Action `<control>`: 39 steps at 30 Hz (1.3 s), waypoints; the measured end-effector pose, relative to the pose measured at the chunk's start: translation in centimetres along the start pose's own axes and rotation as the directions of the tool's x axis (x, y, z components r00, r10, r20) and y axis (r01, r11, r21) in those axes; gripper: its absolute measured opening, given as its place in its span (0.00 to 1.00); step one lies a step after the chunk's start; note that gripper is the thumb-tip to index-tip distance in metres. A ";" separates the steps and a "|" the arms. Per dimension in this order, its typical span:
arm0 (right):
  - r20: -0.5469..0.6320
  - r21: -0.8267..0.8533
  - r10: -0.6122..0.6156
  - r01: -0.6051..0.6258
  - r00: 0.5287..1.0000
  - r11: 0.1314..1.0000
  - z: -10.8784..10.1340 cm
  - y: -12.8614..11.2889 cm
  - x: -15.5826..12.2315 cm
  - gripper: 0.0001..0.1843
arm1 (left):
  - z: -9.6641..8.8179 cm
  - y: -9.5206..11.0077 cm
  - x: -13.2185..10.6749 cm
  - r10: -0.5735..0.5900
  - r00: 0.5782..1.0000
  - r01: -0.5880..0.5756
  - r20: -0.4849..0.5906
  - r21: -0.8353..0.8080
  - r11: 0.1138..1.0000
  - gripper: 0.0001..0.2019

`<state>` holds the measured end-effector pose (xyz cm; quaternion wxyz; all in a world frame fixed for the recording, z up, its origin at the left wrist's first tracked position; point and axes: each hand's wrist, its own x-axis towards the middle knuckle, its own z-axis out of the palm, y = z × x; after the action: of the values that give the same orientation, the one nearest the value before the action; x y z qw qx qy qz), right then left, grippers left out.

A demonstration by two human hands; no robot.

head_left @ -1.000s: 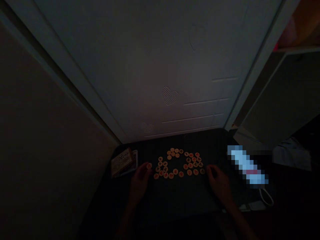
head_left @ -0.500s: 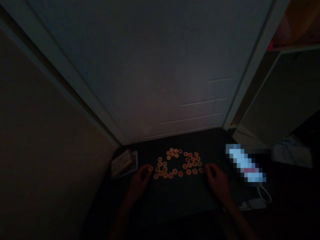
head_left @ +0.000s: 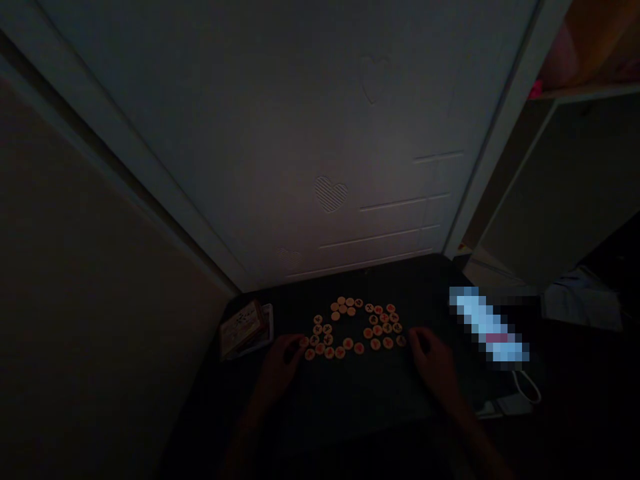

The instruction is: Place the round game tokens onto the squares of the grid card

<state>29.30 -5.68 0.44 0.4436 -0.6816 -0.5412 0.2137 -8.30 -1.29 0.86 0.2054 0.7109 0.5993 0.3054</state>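
1. We saw a pale door (head_left: 300,133) with an embossed heart (head_left: 331,193) standing behind the dark table (head_left: 360,407).
2. The left hand (head_left: 279,365) lay at the left edge of the round discs (head_left: 350,327). Its fingers were curled against an end disc (head_left: 304,341). We could not tell in the gloom whether they pinched it.
3. The right hand (head_left: 433,360) rested loosely curled just beside the discs' right edge. We could not tell its grip either.
4. Over the last second the end disc had slid with the left fingers, down and in, until it nearly touched its neighbours. The right hand had barely moved.
5. A printed box (head_left: 243,327) lay left of the discs, its lettering too dim to read.
6. The discs bore red and dark marks too small to read.
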 end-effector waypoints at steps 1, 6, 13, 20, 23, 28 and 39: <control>-0.001 -0.005 0.002 -0.002 1.000 1.000 0.0 0.0 0.0 0.21 | 0.0 0.0 0.0 0.005 1.000 -0.005 -0.007 0.003 1.000 0.17; -0.013 -0.022 0.001 -0.001 1.000 1.000 0.0 0.2 0.0 0.21 | 0.0 0.2 -0.1 0.017 0.999 -0.017 -0.029 0.016 1.000 0.16; -0.011 -0.032 0.004 -0.004 1.000 0.999 0.0 0.4 0.1 0.20 | 0.1 0.6 -0.4 -0.033 0.998 0.033 -0.053 0.000 0.999 0.17; -0.043 -0.046 -0.136 0.134 0.990 0.990 0.7 -0.5 0.9 0.17 | 0.5 -0.3 -0.4 -0.022 0.994 0.022 -0.110 -0.008 1.000 0.16; 0.044 -0.059 -0.298 0.300 0.954 0.952 1.5 -2.5 1.9 0.14 | 0.6 -0.5 -0.4 -0.052 0.987 0.052 -0.153 -0.008 0.999 0.16; 0.292 -0.117 -0.421 0.469 0.859 0.876 4.0 -6.6 4.1 0.14 | 0.6 -0.2 -0.6 -0.087 0.977 0.086 -0.193 -0.016 0.996 0.16; 0.481 -0.318 -0.326 0.509 0.814 0.800 8.9 -9.9 5.7 0.14 | 0.3 0.6 -0.9 -0.149 0.965 0.134 -0.216 -0.081 0.988 0.18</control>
<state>18.85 3.13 5.22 0.1965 -0.5637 -0.7936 0.1178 -7.75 -2.22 0.88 0.1821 0.6207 0.6573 0.3866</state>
